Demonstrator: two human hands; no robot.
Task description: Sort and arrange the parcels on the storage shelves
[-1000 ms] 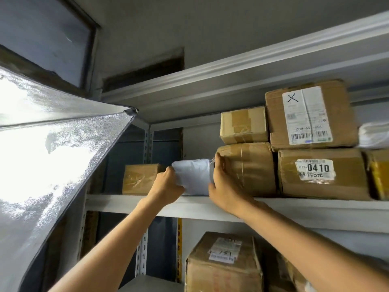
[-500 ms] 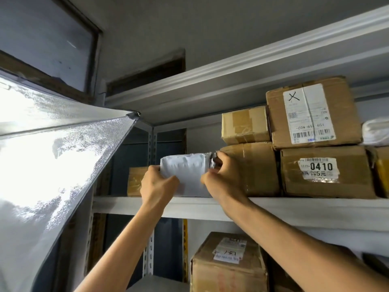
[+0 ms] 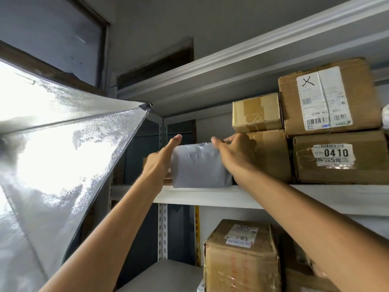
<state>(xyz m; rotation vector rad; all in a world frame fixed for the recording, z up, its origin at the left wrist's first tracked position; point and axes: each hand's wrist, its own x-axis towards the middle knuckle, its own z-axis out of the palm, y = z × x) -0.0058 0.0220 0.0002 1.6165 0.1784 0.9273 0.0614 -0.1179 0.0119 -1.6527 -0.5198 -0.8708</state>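
While the grey parcel [image 3: 199, 165] stands on the shelf [image 3: 210, 197] beside a brown box [image 3: 272, 154], the left hand [image 3: 161, 163] presses flat on its side and the right hand [image 3: 237, 153] grips its top.

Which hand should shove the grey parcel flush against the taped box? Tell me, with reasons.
Left, probably. The left hand lies flat against the open side of the grey parcel, ready to push it toward the taped box. The right hand pinches the top corner on the box side, in the way.
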